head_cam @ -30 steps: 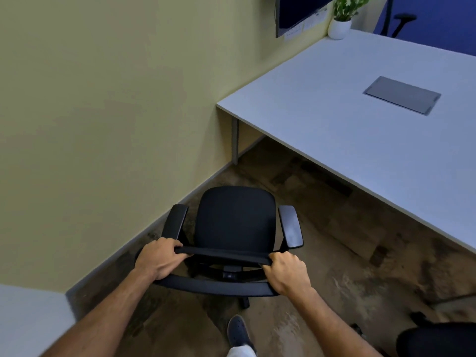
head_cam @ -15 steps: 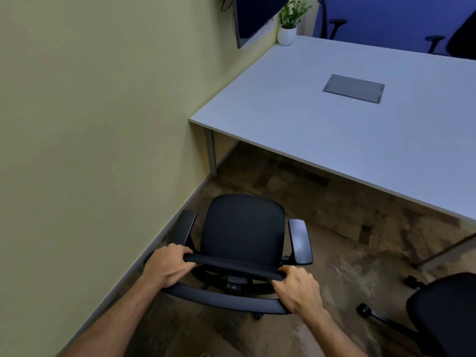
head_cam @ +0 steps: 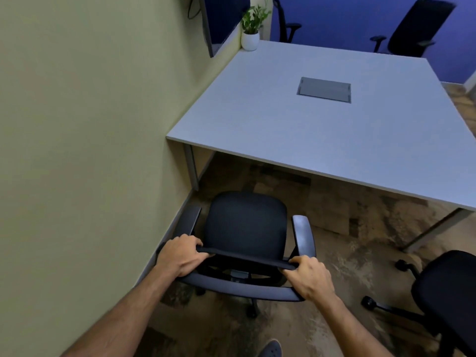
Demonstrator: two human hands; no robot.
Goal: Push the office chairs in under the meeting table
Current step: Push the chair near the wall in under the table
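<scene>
A black office chair [head_cam: 246,225] with armrests stands on the carpet just short of the near edge of the pale grey meeting table [head_cam: 296,132], close to the yellow wall. I stand behind it. My left hand [head_cam: 179,256] grips the left end of the backrest's top bar. My right hand [head_cam: 310,276] grips the right end of the same bar. The seat faces the table, and its front edge lies near the table's left leg [head_cam: 192,168].
A second black chair [head_cam: 448,295] stands at the lower right, its castors on the floor. Two more chairs [head_cam: 414,27] sit beyond the table's far side against a blue wall. A potted plant [head_cam: 251,27] and a grey cable hatch [head_cam: 324,89] are on the table.
The chair has rolled forward toward the table with both hands still on its backrest. My view has swung right, bringing the table's far side and the far chairs into sight.
</scene>
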